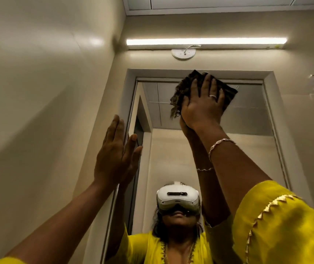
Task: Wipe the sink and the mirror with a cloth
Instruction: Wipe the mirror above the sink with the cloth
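In the upper middle of the frame, the right hand (202, 105), fingers straight and spread, presses a dark brown crumpled cloth (182, 90) against the top of the grey-framed wall mirror (247, 115). At left centre, the left hand (114, 155) lies flat against the mirror's left edge, holding nothing.

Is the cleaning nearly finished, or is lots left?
Nothing looks surely finished yet. Right now the right hand presses the dark cloth flat on the top of the mirror, and the left hand rests open at the mirror's left edge. The sink is out of view, so I cannot tell if it is wiped.
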`<move>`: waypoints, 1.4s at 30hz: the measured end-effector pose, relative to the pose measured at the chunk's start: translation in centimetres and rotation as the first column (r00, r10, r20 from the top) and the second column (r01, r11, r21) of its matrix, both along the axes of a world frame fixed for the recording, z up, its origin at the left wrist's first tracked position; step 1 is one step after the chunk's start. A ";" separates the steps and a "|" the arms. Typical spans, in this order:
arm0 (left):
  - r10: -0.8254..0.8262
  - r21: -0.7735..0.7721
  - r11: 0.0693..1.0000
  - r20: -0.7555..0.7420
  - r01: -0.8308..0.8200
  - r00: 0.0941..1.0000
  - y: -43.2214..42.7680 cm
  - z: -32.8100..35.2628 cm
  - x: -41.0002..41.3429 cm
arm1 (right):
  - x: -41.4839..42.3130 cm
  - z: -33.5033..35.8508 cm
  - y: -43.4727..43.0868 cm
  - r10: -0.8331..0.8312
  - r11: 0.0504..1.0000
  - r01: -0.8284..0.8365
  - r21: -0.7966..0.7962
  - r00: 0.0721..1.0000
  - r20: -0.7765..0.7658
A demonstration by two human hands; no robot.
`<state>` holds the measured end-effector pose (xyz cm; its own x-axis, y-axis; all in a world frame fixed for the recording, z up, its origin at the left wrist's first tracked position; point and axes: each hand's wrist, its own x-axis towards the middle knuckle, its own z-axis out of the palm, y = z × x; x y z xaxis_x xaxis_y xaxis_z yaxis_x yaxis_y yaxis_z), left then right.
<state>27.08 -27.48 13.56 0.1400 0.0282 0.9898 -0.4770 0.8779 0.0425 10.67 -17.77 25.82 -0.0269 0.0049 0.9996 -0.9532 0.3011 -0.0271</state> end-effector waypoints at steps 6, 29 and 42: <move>-0.093 0.007 0.996 -0.039 0.093 0.995 0.2 -0.2 0.0 | 4.9 0.1 -2.7 0.028 0.999 -0.025 0.029 0.995 -0.101; -0.119 -0.015 0.993 -0.012 0.119 0.993 0.4 -0.2 0.2 | 9.1 -2.9 -4.5 0.095 0.980 -0.046 0.191 0.962 -0.254; 0.134 0.058 0.989 0.034 -0.136 0.990 0.7 -0.3 0.0 | 5.5 -6.2 -2.6 0.091 0.986 -0.053 0.157 0.965 -0.247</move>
<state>27.12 -26.76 13.26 0.1088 -0.0147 0.9940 -0.5930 0.8015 0.0767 16.21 -20.41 19.64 0.2318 -0.1358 0.9632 -0.9425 0.2137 0.2569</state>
